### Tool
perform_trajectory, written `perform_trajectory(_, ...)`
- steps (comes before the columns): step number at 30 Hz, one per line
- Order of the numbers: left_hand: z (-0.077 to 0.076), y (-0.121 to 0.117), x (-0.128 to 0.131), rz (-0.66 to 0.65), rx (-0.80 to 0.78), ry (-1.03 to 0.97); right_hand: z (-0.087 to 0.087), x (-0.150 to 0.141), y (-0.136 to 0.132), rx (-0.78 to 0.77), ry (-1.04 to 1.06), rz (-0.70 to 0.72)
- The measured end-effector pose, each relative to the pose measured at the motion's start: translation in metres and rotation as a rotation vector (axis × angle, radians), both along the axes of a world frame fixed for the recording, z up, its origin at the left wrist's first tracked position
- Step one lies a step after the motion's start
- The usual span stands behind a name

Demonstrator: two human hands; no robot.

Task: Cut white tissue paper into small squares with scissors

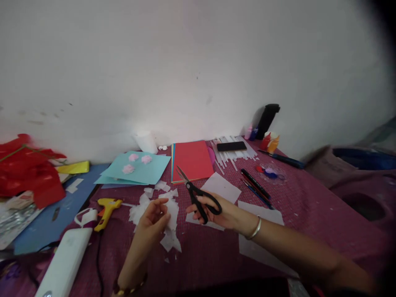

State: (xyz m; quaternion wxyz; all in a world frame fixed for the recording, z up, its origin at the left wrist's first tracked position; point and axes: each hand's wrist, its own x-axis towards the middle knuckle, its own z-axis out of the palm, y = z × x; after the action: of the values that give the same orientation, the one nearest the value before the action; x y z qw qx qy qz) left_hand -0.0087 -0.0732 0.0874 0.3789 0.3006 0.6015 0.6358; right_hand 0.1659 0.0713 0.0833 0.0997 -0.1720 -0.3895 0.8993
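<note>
My right hand (218,212) grips black-handled scissors (194,192), fingers through the loops. Their blades point up and to the left, over the lower edge of the red paper sheet (192,159). To their left, my left hand (152,222) hovers above torn white paper scraps (170,231). Its fingers are curled, with a gap between thumb and forefinger and nothing visible in it. White paper sheets (224,186) lie behind and beneath my right hand and forearm. Three pink paper flowers (146,159) rest on light blue sheets (154,171) further back.
A yellow glue gun (107,212) lies left of the scraps, beside a white device (66,262) with a cord. At the back right, a black phone (231,146) rests on white strips (221,159). Brushes (256,192), a paint palette (270,173) and paint bottles (274,144) occupy the right side.
</note>
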Motion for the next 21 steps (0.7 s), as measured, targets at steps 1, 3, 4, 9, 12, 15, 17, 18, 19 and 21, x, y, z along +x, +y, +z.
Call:
perform_trajectory(1,-0.001,-0.003,-0.003,-0.013,-0.006,0.047,-0.002,-0.008,0.002,-0.092,-0.013,0.028)
perform_trajectory(3,-0.003,-0.008,-0.008,-0.046,-0.016,0.126,-0.004,-0.02,0.004,-0.233,-0.038,0.093)
perform_trajectory(4,-0.004,-0.009,-0.01,-0.063,-0.022,0.155,-0.005,-0.026,0.005,-0.275,-0.047,0.119)
perform_trajectory(9,-0.009,-0.014,-0.013,-0.168,-0.044,0.219,0.0,-0.047,0.005,-0.302,-0.05,0.149)
perform_trajectory(12,-0.01,-0.016,-0.012,-0.242,-0.043,0.247,0.0,-0.053,0.005,-0.261,-0.094,0.134)
perform_trajectory(15,-0.01,-0.018,-0.011,-0.268,-0.043,0.275,-0.001,-0.054,0.004,-0.243,-0.116,0.159)
perform_trajectory(17,-0.01,-0.016,-0.009,-0.242,-0.04,0.274,-0.001,-0.053,0.002,-0.261,-0.115,0.196)
perform_trajectory(18,-0.01,-0.015,-0.009,-0.216,-0.036,0.265,-0.001,-0.052,0.001,-0.268,-0.11,0.207)
perform_trajectory(19,-0.009,-0.014,-0.008,-0.178,-0.032,0.246,0.0,-0.051,0.0,-0.269,-0.1,0.205)
perform_trajectory(21,-0.009,-0.011,-0.006,-0.088,-0.049,0.173,0.003,-0.049,0.001,-0.262,-0.078,0.182)
